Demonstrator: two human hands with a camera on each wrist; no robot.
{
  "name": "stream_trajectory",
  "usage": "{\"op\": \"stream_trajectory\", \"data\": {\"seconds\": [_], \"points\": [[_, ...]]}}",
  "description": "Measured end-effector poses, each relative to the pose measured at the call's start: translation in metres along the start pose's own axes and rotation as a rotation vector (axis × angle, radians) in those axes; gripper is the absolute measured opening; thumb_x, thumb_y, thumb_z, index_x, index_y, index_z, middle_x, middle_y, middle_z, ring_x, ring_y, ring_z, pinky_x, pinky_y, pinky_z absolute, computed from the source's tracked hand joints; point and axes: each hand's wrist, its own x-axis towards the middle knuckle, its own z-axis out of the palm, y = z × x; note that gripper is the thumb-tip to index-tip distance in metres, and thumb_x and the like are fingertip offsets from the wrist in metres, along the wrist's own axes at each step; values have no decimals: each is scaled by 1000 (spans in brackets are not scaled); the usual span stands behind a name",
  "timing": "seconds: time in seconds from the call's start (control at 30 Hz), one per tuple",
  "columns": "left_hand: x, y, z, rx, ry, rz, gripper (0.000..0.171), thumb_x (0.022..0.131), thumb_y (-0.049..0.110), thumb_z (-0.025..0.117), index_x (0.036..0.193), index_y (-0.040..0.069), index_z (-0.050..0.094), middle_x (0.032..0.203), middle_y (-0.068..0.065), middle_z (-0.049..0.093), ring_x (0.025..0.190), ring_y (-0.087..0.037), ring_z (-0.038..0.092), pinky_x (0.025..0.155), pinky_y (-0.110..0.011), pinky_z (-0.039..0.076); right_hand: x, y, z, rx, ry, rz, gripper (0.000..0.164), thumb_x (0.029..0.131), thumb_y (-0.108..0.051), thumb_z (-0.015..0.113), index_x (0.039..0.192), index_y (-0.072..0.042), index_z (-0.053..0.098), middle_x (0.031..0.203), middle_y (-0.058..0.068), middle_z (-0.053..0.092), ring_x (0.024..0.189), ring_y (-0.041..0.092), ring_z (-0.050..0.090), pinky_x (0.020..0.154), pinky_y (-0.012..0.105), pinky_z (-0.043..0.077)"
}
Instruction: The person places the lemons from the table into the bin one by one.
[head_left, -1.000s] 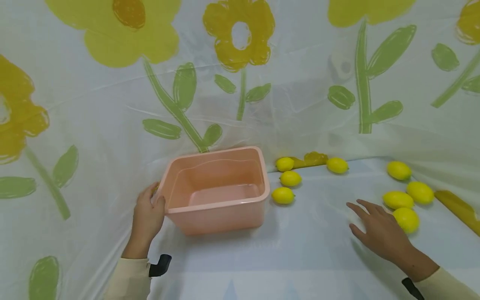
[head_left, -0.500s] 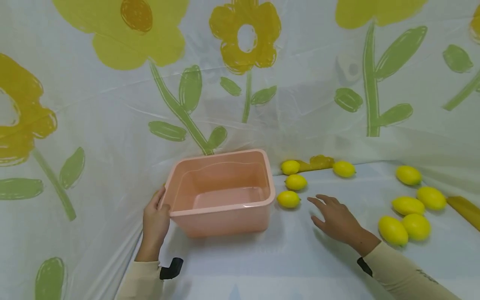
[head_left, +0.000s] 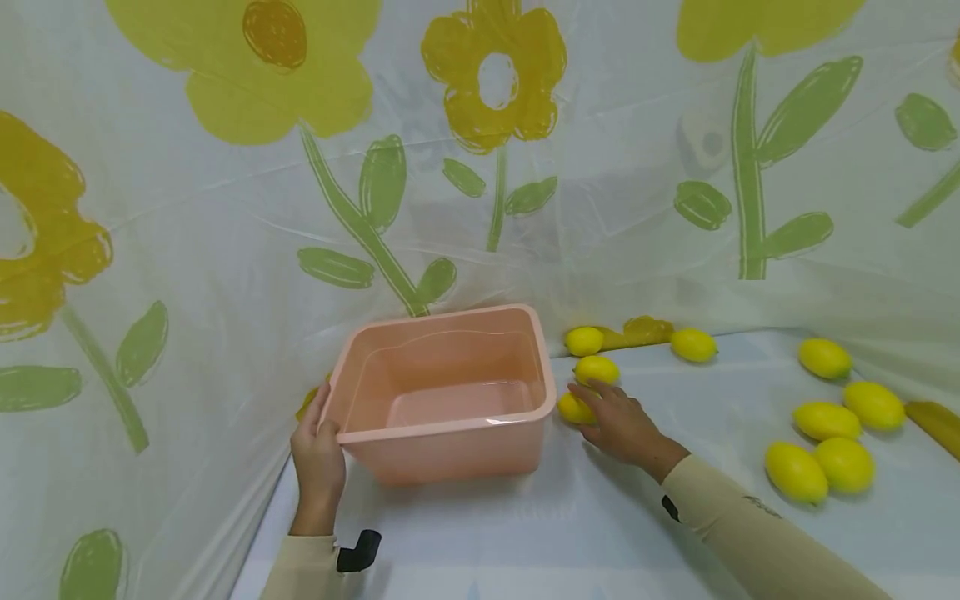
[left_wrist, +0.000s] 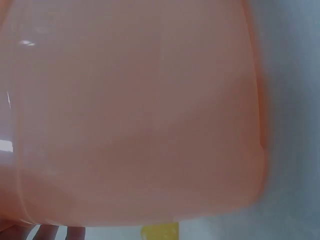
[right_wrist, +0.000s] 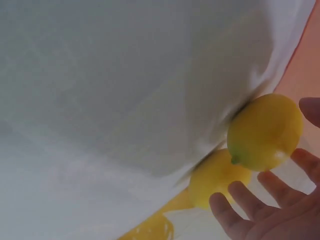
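Note:
A pink plastic bin stands at the middle of the table with nothing inside it. At its left side my left hand holds the rim, thumb at the front corner and fingers along the outer wall. My right hand is at the nearest lemon, just right of the bin, and partly covers it. In the right wrist view, that lemon lies between the thumb and the spread, slightly bent fingers, fingertips right at its skin. A second lemon sits just behind it.
Farther back are a lemon by the bin's far corner and another lemon to its right. Several lemons are grouped at the table's right. A flower-printed white cloth hangs behind and at the left.
My right hand has moved left from beside the right-hand lemons to the lemon near the bin. One more lemon shows in the right group, earlier hidden by the hand. My left hand stays on the bin.

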Motion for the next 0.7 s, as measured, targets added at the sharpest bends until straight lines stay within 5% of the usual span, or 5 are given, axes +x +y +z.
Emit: {"op": "stream_trajectory", "data": {"seconds": [0.3, 0.7], "points": [[-3, -5, 4, -114, 64, 59, 56, 84, -3, 30, 129, 21, 54, 138, 4, 48, 122, -18, 49, 81, -7, 42, 15, -1, 14, 27, -67, -13, 64, 83, -27, 65, 141, -26, 37, 149, 14, 27, 127, 40, 37, 90, 61, 40], [-2, -8, 9, -148, 40, 96, 49, 87, -1, 33, 127, 18, 56, 140, 2, 45, 127, -18, 44, 92, -13, 41, 13, 3, 20, 25, 24, -32, 52, 85, -24, 64, 133, -18, 46, 138, 18, 41, 118, 36, 47, 90, 56, 44]]}}
